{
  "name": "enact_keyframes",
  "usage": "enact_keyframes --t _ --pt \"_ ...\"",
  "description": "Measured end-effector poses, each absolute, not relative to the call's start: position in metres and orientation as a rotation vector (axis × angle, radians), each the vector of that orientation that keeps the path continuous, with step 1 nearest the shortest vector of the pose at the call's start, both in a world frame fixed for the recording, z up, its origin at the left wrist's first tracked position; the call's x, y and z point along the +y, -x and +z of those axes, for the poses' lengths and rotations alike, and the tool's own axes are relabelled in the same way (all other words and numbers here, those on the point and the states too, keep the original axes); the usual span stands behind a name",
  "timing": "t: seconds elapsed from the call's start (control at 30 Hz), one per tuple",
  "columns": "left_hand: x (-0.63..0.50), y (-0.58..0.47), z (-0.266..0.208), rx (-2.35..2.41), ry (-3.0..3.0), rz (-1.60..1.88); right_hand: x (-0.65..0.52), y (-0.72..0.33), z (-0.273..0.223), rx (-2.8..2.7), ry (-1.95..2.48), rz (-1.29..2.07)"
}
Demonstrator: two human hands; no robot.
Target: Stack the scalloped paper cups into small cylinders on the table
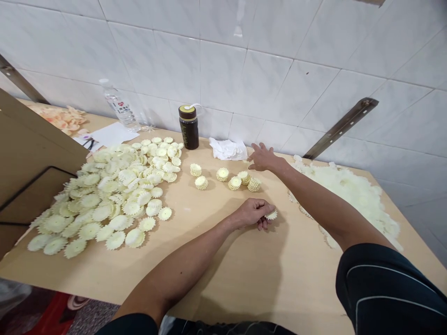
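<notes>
My left hand (252, 214) is closed over the middle of the table, pinching a pale yellow disc with a scalloped edge (271, 215) between thumb and fingers. Farther back, my right hand (262, 157) has its fingers spread, palm down, just right of a crumpled white tissue (228, 150). A bit of pale yellow shows under its fingertips; whether they touch it I cannot tell. Between the hands and the wall stand several small stacks of the same discs, among them an upright stack (222, 174) and a tilted stack (254, 184).
A large heap of loose yellow discs (118, 195) covers the table's left side. Thin pale pieces (356, 200) spread under and beyond my right arm. Along the tiled wall stand a dark flask (189, 130) and a clear plastic bottle (120, 107). A cardboard panel (31, 163) rises at left.
</notes>
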State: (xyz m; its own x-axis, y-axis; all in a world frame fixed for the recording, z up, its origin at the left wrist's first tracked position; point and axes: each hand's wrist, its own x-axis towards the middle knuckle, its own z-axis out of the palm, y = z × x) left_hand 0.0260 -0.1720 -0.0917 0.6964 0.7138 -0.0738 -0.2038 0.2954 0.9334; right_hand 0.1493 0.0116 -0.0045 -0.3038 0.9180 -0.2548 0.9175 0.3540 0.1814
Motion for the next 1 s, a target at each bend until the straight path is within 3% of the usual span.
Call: enact_keyframes --t 0.67,0.9,1.0 --pt "-0.173 -0.026 -0.092 0.557 -1.097 0.66 0.013 -0.165 0.006 2.571 -1.806 -0.147" --pt "-0.172 -0.026 -0.093 0.543 -1.113 0.654 0.005 -0.161 -0.005 2.496 -1.88 0.146" --pt "-0.172 -0.026 -0.092 0.554 -1.115 0.648 0.005 -0.161 -0.004 2.486 -1.896 0.051"
